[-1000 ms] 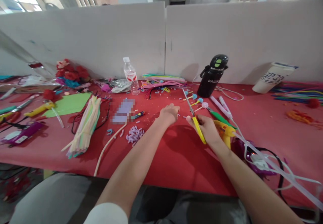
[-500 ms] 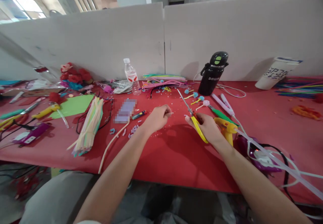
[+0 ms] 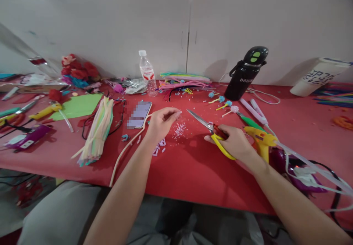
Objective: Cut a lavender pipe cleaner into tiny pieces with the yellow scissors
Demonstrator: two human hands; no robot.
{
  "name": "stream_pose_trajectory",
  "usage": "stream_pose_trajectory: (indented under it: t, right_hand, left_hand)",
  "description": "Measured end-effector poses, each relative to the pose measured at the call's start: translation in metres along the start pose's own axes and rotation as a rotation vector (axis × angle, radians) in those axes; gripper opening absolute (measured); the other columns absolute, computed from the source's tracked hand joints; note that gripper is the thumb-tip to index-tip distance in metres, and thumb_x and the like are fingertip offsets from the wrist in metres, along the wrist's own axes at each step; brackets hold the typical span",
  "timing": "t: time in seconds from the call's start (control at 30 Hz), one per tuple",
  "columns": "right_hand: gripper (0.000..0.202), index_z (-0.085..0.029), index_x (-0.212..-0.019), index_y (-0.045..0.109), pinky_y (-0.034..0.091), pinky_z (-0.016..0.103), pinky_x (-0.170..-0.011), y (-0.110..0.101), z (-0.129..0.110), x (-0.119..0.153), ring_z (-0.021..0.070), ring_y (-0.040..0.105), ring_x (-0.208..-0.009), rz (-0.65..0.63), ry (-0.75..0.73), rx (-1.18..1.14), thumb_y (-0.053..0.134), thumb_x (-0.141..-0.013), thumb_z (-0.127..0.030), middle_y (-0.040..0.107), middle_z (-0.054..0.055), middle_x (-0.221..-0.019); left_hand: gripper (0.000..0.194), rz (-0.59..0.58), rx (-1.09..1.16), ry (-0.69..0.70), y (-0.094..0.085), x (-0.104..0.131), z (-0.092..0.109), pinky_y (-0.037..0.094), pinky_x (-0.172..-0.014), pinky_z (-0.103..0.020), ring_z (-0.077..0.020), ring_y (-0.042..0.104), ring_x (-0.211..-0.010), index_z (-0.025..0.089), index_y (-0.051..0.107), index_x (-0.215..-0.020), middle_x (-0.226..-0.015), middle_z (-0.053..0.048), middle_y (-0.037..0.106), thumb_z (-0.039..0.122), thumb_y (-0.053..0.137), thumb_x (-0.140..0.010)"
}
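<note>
My left hand (image 3: 162,123) is closed in a pinch over the middle of the red table, with a tiny pale lilac piece (image 3: 180,113) at its fingertips. Scissors (image 3: 202,121) with yellow and red handles are in my right hand (image 3: 234,142), their blades pointing left toward the pinched piece but apart from it. The blades look closed together. Below the left fingertips lies a scatter of fine lilac bits (image 3: 179,130). Short lilac fuzzy pieces (image 3: 159,148) lie partly hidden behind my left forearm.
A phone (image 3: 140,115) and a bundle of pale fuzzy stems (image 3: 97,131) lie left. At the back stand a clear bottle (image 3: 148,74) and a black flask (image 3: 244,75). Right of my hand are a yellow glue gun (image 3: 260,138), small pompom stems (image 3: 228,104) and a white cup (image 3: 317,76).
The view has tilted downward. My left hand has turned so its pinched fingertips show, and the fine bits beneath are now visible. The scissors stay in my right hand, their blades swung further left.
</note>
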State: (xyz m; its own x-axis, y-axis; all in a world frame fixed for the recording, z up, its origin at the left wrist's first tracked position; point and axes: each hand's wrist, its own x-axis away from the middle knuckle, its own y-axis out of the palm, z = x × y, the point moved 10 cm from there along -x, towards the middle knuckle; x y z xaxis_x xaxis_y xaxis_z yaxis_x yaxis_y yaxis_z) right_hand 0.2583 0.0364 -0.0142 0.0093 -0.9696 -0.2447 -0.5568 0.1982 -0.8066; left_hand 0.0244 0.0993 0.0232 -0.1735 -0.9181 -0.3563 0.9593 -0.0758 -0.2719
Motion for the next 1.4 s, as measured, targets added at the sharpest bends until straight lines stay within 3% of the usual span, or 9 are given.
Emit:
stream_pose_trajectory:
  t: [0.23, 0.6, 1.4]
  right_hand:
    - [0.053, -0.019, -0.060, 0.037, 0.023, 0.022, -0.045, 0.004, -0.009, 0.002, 0.0081, 0.028, -0.051, -0.055, -0.011, -0.010, 0.067, -0.066, -0.063, 0.034, -0.006, -0.053]
    - [0.050, -0.019, -0.061, 0.037, 0.025, 0.020, -0.044, 0.005, -0.016, 0.007, 0.0085, 0.027, -0.053, -0.044, -0.058, -0.059, 0.067, -0.068, -0.059, 0.032, -0.005, -0.054]
    - [0.053, -0.019, -0.059, 0.035, 0.023, 0.021, -0.044, 0.005, -0.015, 0.007, 0.0085, 0.025, -0.053, -0.052, -0.043, -0.053, 0.066, -0.067, -0.062, 0.031, -0.005, -0.054]
  left_hand:
    - [0.029, -0.039, -0.069, -0.005, 0.001, 0.003, 0.002, 0.046, -0.060, -0.021, -0.0095, 0.057, -0.062, 0.013, 0.063, -0.078, -0.068, -0.004, 0.064, 0.038, 0.052, -0.089]
    - [0.034, 0.039, -0.063, -0.004, 0.007, 0.013, 0.010, 0.033, -0.052, -0.023, -0.0089, 0.042, -0.053, 0.017, 0.050, -0.067, -0.058, 0.002, 0.046, 0.040, 0.046, -0.091]
    - [0.037, 0.049, -0.128, 0.031, 0.003, 0.015, 0.022, 0.029, -0.050, -0.024, -0.0096, 0.038, -0.052, 0.017, 0.050, -0.065, -0.056, 0.003, 0.041, 0.044, 0.046, -0.090]
